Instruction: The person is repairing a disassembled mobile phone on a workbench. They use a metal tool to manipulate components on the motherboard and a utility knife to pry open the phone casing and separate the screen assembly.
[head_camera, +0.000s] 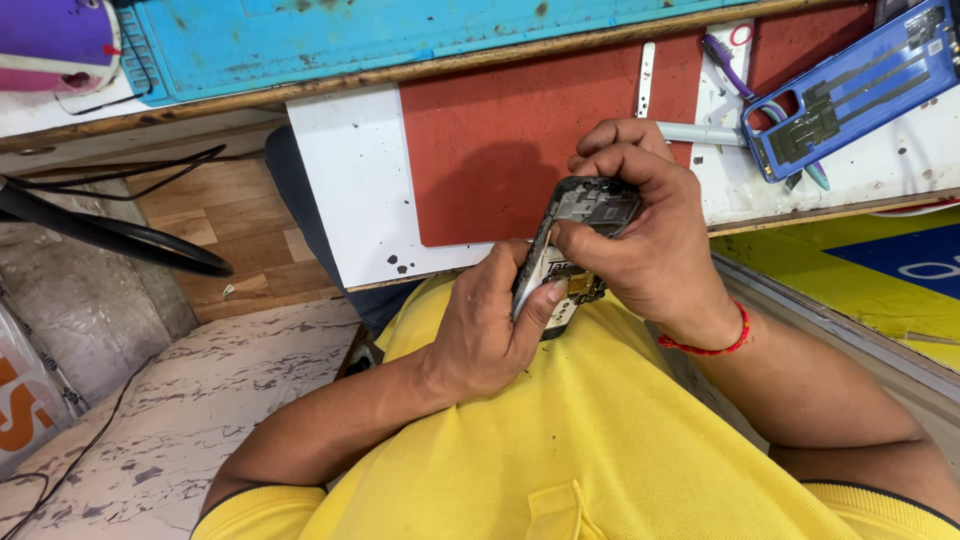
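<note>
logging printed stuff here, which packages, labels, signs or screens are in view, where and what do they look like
Label: small white sticker with dark print, inside the opened phone held by both hands.
Sign: right edge, flat yellow panel with a blue patch.
Package: lower left corner, white with orange print.
No lit screen shows.

The scene is bright and evenly lit by soft, daylight-like light. Colours come out strong, above all on the yellow shirt (590, 430) and the red mat (500, 140). The hands cast a soft, blurred shadow on that mat, just left of them. The white tabletop (350, 180) is close to overexposed but keeps its dark specks. Focus is sharp on the opened phone (575, 245) and the hands; there is no motion blur. Straight edges bow slightly toward the frame's borders, as with a wide lens, and the whole view sits tilted.
</note>
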